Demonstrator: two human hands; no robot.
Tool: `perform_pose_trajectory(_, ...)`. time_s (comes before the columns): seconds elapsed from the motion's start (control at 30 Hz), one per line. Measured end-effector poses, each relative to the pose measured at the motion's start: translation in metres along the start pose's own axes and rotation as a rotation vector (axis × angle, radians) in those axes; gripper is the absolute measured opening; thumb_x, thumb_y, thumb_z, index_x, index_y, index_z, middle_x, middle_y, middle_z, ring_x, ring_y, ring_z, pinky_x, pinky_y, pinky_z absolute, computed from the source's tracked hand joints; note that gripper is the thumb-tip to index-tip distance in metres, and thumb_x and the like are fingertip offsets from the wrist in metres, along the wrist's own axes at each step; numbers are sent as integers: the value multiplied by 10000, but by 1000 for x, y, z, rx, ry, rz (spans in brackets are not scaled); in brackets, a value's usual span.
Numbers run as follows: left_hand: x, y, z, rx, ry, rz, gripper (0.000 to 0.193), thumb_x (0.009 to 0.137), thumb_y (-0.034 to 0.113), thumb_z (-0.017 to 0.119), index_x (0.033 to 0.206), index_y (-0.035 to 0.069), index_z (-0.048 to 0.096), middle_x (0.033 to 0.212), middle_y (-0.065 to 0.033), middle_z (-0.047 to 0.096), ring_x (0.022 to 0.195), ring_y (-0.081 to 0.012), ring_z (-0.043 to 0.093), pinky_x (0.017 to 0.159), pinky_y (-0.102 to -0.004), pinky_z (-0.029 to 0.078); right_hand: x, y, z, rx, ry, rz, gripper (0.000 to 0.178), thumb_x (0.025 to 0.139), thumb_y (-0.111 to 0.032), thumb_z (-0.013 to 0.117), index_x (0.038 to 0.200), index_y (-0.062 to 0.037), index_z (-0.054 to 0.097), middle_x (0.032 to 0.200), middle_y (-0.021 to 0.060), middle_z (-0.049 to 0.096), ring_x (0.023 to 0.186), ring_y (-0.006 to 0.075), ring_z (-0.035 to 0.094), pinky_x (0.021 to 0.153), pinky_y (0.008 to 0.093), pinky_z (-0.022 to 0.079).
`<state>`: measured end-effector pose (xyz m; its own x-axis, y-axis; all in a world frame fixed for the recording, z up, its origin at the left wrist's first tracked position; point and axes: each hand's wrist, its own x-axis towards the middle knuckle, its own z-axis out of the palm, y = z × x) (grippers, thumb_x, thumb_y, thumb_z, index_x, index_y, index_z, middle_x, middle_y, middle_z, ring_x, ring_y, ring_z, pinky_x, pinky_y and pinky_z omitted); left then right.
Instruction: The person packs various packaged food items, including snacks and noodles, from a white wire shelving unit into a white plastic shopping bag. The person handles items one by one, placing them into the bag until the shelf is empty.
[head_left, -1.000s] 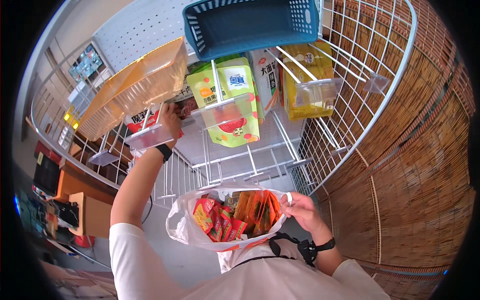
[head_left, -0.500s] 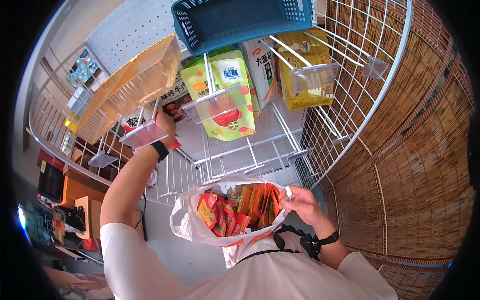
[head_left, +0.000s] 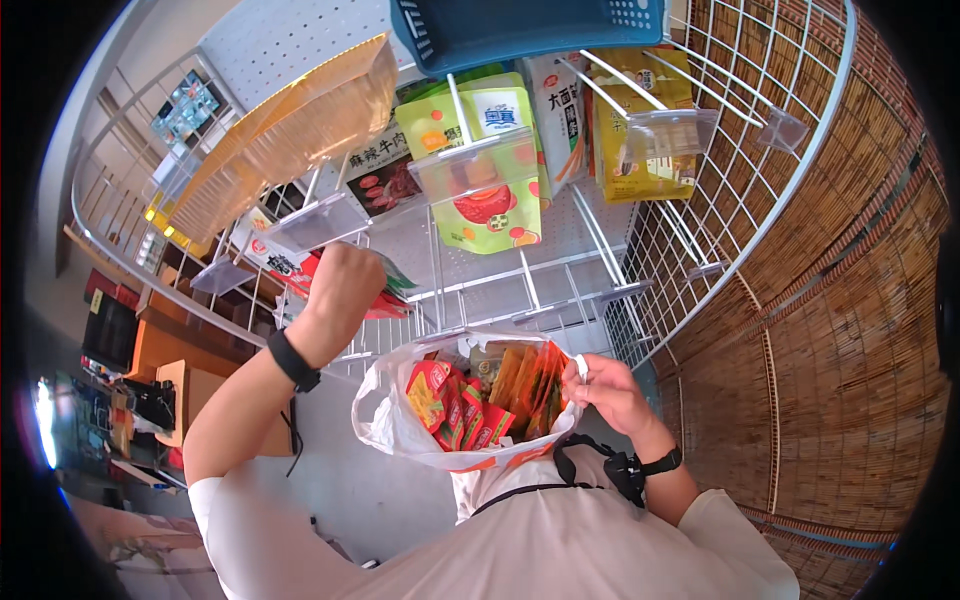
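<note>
- On my feed, the left hand (head_left: 346,287) curls around a red packet (head_left: 384,308), fingertips hidden.
- I see the right hand (head_left: 612,393) pinching the white bag (head_left: 395,434), snack packs (head_left: 470,410) inside.

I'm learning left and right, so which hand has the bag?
The right hand, gripping the white bag at its right edge. The left hand is apart from the bag, higher, at a red packet.

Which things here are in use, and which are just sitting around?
In use:
red packet in the left hand
white plastic bag held by the right hand
snack packets inside it

Just around:
blue basket
amber tray
green pouch
yellow packet
</note>
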<state>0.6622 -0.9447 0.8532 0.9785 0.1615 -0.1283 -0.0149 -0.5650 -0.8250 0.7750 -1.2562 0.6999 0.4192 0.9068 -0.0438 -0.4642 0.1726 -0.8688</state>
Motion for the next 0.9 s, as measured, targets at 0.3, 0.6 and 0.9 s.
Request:
perform_pose_trajectory(0.3,-26,-4,11,112,5,-96,159,781,116,559,912,40,605,747,-33,616,760,-180,599,702,-291,404,0,1,3,-13,-18,-5,260,784,-144,577,989,13,547,676,-9,435,633,111,415,717,307,388)
perform_pose_trajectory(0.6,-19,-28,11,232,-62,-367,216,786,128,564,945,97,708,972,-59,648,1011,-225,557,909,-383,374,-8,2,1,-9,29,-5,266,768,-139,580,978,21,550,668,2,448,637,122,425,706,298,383)
perform_pose_trajectory(0.9,-43,-38,-14,120,129,-197,145,695,74,628,568,144,632,591,-23,598,608,-163,606,621,-303,429,-5,7,-8,37,-64,-32,229,825,-133,592,1006,6,567,806,52,585,705,93,510,640,223,384)
